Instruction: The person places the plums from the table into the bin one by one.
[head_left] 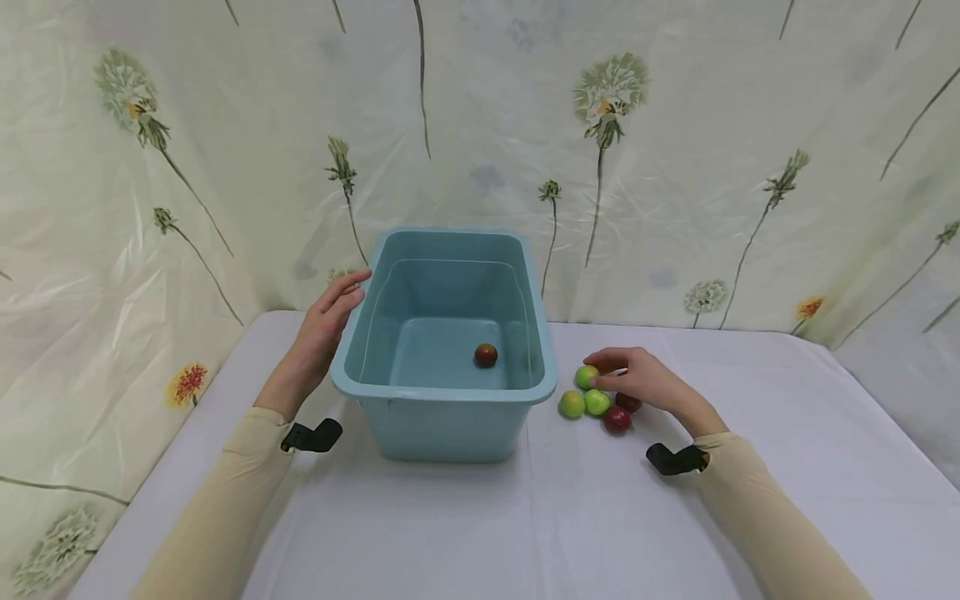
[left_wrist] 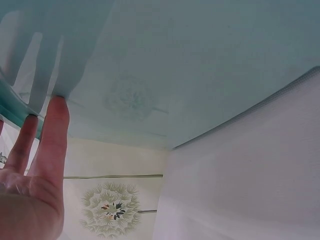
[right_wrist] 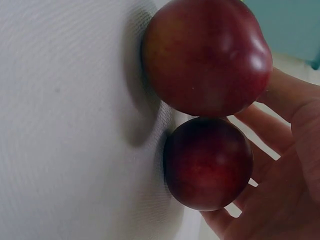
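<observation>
A light-blue plastic tub (head_left: 441, 423) stands on the white cloth with one reddish-brown plum (head_left: 486, 356) on its floor. My left hand (head_left: 327, 333) is at the tub's left side, its straight fingertips at the wall just below the rim; the left wrist view shows the fingers (left_wrist: 54, 135) extended against it. To the right of the tub, my right hand (head_left: 647, 381) reaches over a small group of plums. Its thumb and fingers pinch the farthest green plum (head_left: 587, 377). Two more green plums (head_left: 572, 405) and two dark red plums (right_wrist: 207, 162) lie close by, under and before the palm.
A white cloth (head_left: 600, 517) covers the table. Behind and to the left hangs a pale plastic curtain (head_left: 480, 100) printed with dandelions, close behind the tub. Each wrist carries a small black camera mount (head_left: 311, 436).
</observation>
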